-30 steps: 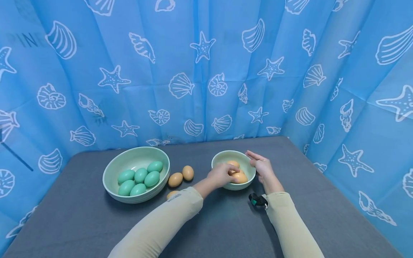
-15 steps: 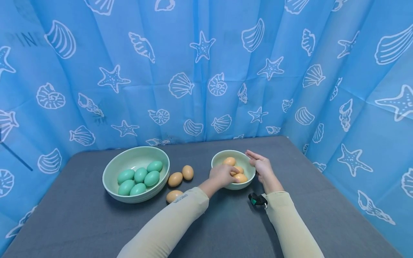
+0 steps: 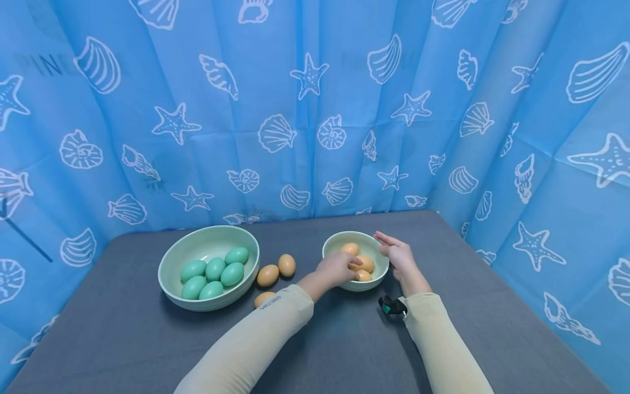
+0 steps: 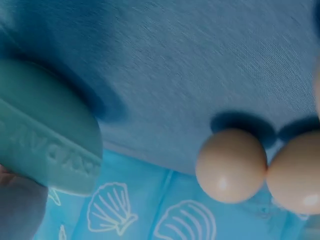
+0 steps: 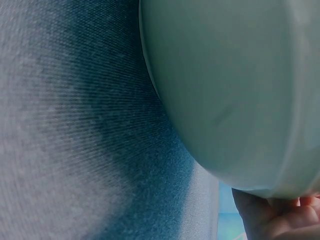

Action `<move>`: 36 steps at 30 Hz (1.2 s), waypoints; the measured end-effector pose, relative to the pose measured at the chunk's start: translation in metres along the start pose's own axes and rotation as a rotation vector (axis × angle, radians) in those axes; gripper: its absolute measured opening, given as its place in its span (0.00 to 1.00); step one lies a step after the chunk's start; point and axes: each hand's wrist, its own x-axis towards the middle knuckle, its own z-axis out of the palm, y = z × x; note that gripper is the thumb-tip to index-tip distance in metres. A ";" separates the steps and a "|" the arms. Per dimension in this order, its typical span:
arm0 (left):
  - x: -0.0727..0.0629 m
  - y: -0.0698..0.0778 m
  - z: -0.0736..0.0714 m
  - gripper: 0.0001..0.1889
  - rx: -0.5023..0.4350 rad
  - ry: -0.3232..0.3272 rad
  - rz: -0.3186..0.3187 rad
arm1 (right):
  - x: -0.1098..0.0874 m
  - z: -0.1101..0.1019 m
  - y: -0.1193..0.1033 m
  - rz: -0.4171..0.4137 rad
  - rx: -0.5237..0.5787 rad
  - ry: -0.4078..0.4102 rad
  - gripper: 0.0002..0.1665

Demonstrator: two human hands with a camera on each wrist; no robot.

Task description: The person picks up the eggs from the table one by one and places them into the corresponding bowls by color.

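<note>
In the head view my left hand (image 3: 336,268) reaches over the near left rim of a small pale green bowl (image 3: 379,244). Its thumb and fingers pinch a light brown egg (image 3: 364,264) inside, beside another brown egg (image 3: 350,249) and one nearer the front (image 3: 363,275). My right hand (image 3: 401,260) rests on the bowl's right side, fingers mostly straight along the rim. From the right wrist, the bowl's outer wall (image 5: 230,90) fills much of the view, with fingers (image 5: 280,215) against it. The left wrist view has the bowl (image 4: 45,125) at its left edge.
Three brown eggs lie on the grey cloth (image 3: 147,350): one at the back (image 3: 286,265), one beside it (image 3: 268,276), one partly behind my left sleeve (image 3: 263,299). A larger green bowl (image 3: 172,262) at left holds several green eggs (image 3: 215,268). A blue curtain (image 3: 305,137) hangs behind.
Inside the small bowl the brown eggs have shifted, and a third shows beside my left fingers. My left hand has stayed over the bowl; the right hand has hardly moved.
</note>
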 end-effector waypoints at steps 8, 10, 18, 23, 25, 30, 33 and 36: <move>-0.006 -0.013 -0.003 0.18 -0.064 0.013 0.147 | -0.002 0.002 -0.002 -0.002 0.001 -0.001 0.29; -0.010 -0.015 -0.004 0.18 -0.111 0.041 0.156 | -0.002 0.002 -0.001 -0.001 0.003 -0.004 0.29; -0.038 -0.022 -0.016 0.17 -0.369 0.212 0.099 | -0.003 0.001 -0.003 0.024 -0.014 -0.004 0.29; -0.054 -0.027 -0.027 0.16 -0.412 0.251 0.083 | -0.004 0.002 -0.005 0.042 -0.031 -0.001 0.30; -0.060 -0.028 -0.030 0.16 -0.432 0.254 0.075 | -0.003 0.002 -0.006 0.047 -0.032 0.003 0.30; -0.076 -0.033 -0.041 0.17 -0.475 0.235 0.059 | -0.003 0.003 -0.006 0.053 -0.026 0.007 0.30; -0.085 -0.039 -0.046 0.17 -0.472 0.240 0.076 | -0.003 0.003 -0.006 0.051 -0.022 0.007 0.30; -0.094 -0.045 -0.051 0.17 -0.458 0.248 0.083 | -0.004 0.003 -0.006 0.042 -0.017 0.004 0.30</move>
